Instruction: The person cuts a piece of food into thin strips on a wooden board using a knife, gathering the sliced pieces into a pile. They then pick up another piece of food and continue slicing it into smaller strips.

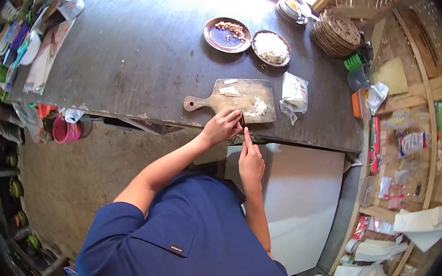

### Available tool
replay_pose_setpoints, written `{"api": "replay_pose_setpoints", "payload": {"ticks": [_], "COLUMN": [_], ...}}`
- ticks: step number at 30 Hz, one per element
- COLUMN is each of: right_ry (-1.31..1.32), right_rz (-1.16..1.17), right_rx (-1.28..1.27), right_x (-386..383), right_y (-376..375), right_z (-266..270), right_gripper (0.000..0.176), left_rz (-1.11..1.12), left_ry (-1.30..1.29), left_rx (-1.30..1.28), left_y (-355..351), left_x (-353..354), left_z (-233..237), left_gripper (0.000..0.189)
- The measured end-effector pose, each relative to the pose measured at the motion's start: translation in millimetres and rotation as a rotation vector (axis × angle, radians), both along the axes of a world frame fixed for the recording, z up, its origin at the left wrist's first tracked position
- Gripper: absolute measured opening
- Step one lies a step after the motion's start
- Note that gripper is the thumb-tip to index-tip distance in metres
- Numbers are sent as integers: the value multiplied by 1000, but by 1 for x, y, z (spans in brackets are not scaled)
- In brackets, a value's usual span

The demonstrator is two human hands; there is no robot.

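Observation:
A wooden cutting board (pixel 214 104) with a handle lies at the table's near edge. My right hand (pixel 251 163) grips a knife (pixel 242 120), its index finger stretched along the tool, at the board's front edge. Just left of the blade, my left hand (pixel 222 127) rests on the board with its fingers bent together; whatever is under them is hidden. Pale flat pieces (pixel 229 91) lie toward the back of the board. Right of them is a small heap of thin white shreds (pixel 259 106).
Behind the board stand a plate of brown pieces (pixel 231 30) and a bowl of white shreds (pixel 271 48). A white plastic packet (pixel 294 93) lies to the right. Stacked dishes (pixel 293 10) and a woven coil (pixel 336 34) stand at the back right. A pink basket (pixel 66 130) hangs at left.

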State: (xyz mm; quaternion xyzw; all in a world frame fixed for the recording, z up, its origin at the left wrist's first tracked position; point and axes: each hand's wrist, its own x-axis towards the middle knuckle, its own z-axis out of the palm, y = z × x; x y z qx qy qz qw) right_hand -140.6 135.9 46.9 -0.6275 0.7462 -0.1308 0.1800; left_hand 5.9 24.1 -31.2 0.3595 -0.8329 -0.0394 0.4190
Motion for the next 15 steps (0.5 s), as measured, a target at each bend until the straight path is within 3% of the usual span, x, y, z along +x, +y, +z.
{"api": "replay_pose_setpoints", "payload": {"ticks": [15], "right_ry": [-1], "right_rz": [-15], "right_rx": [29], "right_x": [4], "right_y": [-11], "right_z": [-4], "right_gripper": [52], "left_rz": [14], "left_ry": [-81], "left_rx": [46], "left_y": [8], "left_x": [3], "left_z": [-5], "left_gripper": [44]}}
